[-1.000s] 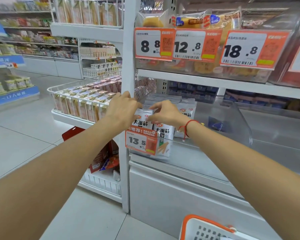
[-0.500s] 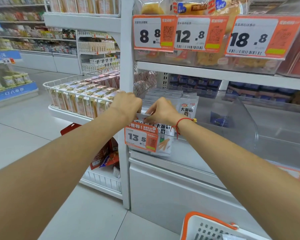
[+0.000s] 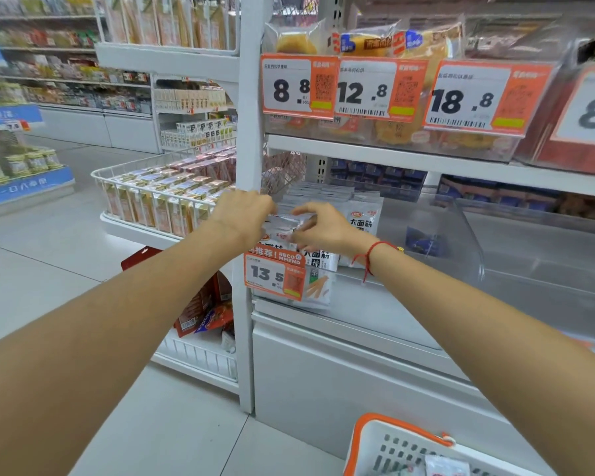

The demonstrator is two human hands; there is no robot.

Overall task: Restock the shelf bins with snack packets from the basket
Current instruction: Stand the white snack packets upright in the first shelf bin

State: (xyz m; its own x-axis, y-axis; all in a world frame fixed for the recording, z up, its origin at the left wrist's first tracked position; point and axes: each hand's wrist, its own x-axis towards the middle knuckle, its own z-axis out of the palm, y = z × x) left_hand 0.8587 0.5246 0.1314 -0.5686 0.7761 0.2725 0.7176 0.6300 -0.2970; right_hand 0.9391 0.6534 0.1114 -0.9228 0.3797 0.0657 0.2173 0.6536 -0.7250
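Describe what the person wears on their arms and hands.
Both forearms are bare, with no sleeves in view, and neither the left hand nor the right hand is gloved. The right wrist carries a thin red string bracelet with a loose hanging end.

I see glossy white plastic film on the snack packets (image 3: 364,218), crinkled and catching light, standing in a bin (image 3: 461,242) of clear, smooth plastic with a shiny edge. The shelf post (image 3: 249,132) looks like white painted metal with a smooth satin finish, and the price tags (image 3: 382,89) look like matt printed paper behind glossy sleeves. The basket (image 3: 389,438) is matt white perforated plastic with an orange rim, a thin red woven string (image 3: 370,252) circles my right wrist, and the floor (image 3: 31,269) is pale, smooth, slightly glossy tile.
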